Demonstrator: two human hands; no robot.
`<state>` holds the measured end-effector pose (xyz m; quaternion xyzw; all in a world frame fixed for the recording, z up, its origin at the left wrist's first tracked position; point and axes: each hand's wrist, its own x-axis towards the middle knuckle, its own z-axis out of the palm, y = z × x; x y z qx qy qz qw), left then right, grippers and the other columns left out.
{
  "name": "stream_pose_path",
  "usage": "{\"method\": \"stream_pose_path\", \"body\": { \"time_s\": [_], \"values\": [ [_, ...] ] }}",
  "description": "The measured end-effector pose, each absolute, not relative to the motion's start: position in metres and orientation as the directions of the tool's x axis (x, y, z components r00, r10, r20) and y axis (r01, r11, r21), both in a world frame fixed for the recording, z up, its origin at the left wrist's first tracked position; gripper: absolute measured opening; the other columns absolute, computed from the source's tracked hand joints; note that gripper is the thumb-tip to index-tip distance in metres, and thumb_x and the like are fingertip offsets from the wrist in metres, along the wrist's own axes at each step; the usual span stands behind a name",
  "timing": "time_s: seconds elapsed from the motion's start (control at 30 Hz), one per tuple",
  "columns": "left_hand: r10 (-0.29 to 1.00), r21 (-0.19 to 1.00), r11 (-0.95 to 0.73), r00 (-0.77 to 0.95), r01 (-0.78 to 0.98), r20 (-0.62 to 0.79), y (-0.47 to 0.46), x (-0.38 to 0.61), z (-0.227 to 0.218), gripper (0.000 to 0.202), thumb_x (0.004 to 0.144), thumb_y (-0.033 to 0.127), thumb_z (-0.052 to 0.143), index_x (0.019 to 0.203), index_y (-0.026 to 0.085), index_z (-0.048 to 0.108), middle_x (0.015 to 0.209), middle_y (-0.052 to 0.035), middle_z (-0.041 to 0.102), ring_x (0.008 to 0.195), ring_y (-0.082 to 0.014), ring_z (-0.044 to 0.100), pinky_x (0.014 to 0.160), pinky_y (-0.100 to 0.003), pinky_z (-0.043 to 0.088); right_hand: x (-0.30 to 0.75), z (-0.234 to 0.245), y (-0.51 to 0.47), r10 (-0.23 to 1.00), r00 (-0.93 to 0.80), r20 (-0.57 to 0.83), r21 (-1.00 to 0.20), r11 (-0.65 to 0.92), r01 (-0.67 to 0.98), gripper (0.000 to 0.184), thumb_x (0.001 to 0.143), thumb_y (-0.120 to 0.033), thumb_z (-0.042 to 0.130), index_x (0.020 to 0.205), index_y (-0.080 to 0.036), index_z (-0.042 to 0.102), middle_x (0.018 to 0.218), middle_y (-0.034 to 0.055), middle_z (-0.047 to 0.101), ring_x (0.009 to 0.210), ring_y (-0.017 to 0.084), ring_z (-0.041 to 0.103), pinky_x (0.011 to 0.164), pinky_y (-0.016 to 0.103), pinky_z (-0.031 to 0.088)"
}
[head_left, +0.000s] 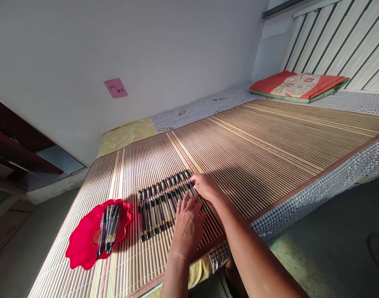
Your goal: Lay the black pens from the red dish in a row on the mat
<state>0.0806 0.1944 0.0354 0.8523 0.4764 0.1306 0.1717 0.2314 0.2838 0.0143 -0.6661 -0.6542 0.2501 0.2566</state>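
Observation:
Several black-capped clear pens (157, 207) lie side by side in a slanting row on the striped bamboo mat, caps toward the wall. My left hand (188, 221) rests over the lower right part of the row, palm down with its fingers spread; it hides the lower ends of some pens. At the right end of the row, my right hand (205, 187) has its thumb and forefinger closed at the cap end of the last pen. A red scalloped plate (80, 244) to the left of the row holds several more pens (109, 227) in a loose bundle.
The bamboo mat (254, 145) covers a bed against a white wall, with a pink note (115, 87) on it. A folded red floral cloth (298, 85) lies at the far right by the slatted headboard (341, 41). The bed's near edge runs below my arms.

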Motion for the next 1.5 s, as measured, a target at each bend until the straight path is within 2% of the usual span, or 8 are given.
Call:
{"method": "stream_pose_path", "body": {
  "time_s": [0.13,0.33,0.43,0.63,0.83,0.97,1.17,1.5],
  "values": [
    [0.864,0.415,-0.481,0.497,0.772,0.079,0.196,0.077,0.034,0.048,0.099,0.015,0.052,0.146,0.020,0.058,0.156,-0.0093,0.057,0.158,-0.0333,0.029,0.128,-0.061,0.028,0.232,0.019,0.282,0.999,0.052,0.009,-0.690,-0.031,0.723,0.041,0.091,-0.003,0.060,0.126,-0.016,0.076,0.119,0.0108,0.080,0.106,0.018,0.075,0.086,0.021,0.051],
    [0.873,0.395,-0.471,0.481,0.789,0.080,0.196,0.072,0.035,0.043,0.099,0.016,0.053,0.141,0.018,0.062,0.155,-0.0109,0.058,0.158,-0.0352,0.029,0.128,-0.061,0.027,0.237,0.036,0.280,0.976,0.199,0.088,-0.729,-0.073,0.681,0.037,0.101,-0.012,0.052,0.136,-0.014,0.067,0.121,0.0116,0.078,0.100,0.017,0.073,0.083,0.024,0.052],
    [0.877,0.385,-0.462,0.477,0.799,0.063,0.196,0.072,0.037,0.042,0.099,0.015,0.054,0.140,0.017,0.063,0.155,-0.0113,0.058,0.158,-0.0359,0.029,0.128,-0.061,0.028,0.240,0.040,0.279,0.964,0.233,0.125,-0.744,-0.064,0.666,0.032,0.100,-0.013,0.054,0.128,-0.014,0.071,0.116,0.0104,0.079,0.101,0.018,0.073,0.084,0.024,0.051],
    [0.877,0.372,-0.463,0.477,0.805,0.062,0.196,0.070,0.039,0.039,0.100,0.016,0.054,0.137,0.017,0.065,0.154,-0.0129,0.059,0.157,-0.0365,0.030,0.127,-0.062,0.028,0.240,0.038,0.276,0.984,0.161,0.073,-0.731,-0.057,0.680,0.031,0.095,-0.007,0.057,0.118,-0.014,0.077,0.116,0.0092,0.080,0.100,0.017,0.074,0.081,0.021,0.050],
    [0.883,0.370,-0.456,0.464,0.809,0.074,0.196,0.066,0.036,0.038,0.100,0.018,0.055,0.136,0.015,0.065,0.153,-0.0120,0.060,0.157,-0.0355,0.030,0.129,-0.059,0.027,0.239,0.041,0.272,0.997,0.066,0.033,-0.709,-0.023,0.704,0.034,0.091,-0.002,0.057,0.109,-0.018,0.082,0.110,0.0063,0.082,0.095,0.016,0.075,0.078,0.021,0.050],
    [0.887,0.389,-0.451,0.452,0.803,0.096,0.195,0.065,0.033,0.037,0.100,0.020,0.056,0.136,0.016,0.065,0.152,-0.0117,0.060,0.157,-0.0345,0.031,0.128,-0.058,0.028,0.239,0.042,0.270,1.000,-0.015,0.020,-0.672,0.024,0.740,0.036,0.093,-0.003,0.054,0.109,-0.018,0.082,0.116,0.0065,0.081,0.100,0.017,0.074,0.083,0.021,0.051],
    [0.879,0.393,-0.469,0.461,0.791,0.120,0.196,0.064,0.030,0.037,0.100,0.019,0.057,0.135,0.014,0.065,0.149,-0.0135,0.062,0.156,-0.0356,0.034,0.128,-0.058,0.031,0.236,0.039,0.270,0.994,-0.105,-0.030,-0.633,0.062,0.772,0.034,0.088,-0.003,0.058,0.096,-0.022,0.084,0.110,0.0042,0.082,0.105,0.019,0.074,0.088,0.023,0.050],
    [0.879,0.398,-0.474,0.454,0.786,0.150,0.200,0.064,0.027,0.037,0.097,0.015,0.061,0.134,0.011,0.066,0.144,-0.0159,0.065,0.152,-0.0366,0.040,0.125,-0.058,0.036,0.233,0.038,0.270,0.988,-0.151,-0.039,-0.603,0.097,0.792,0.034,0.086,-0.002,0.059,0.096,-0.020,0.085,0.108,0.0062,0.083,0.102,0.019,0.075,0.086,0.023,0.049]
  ]
}}
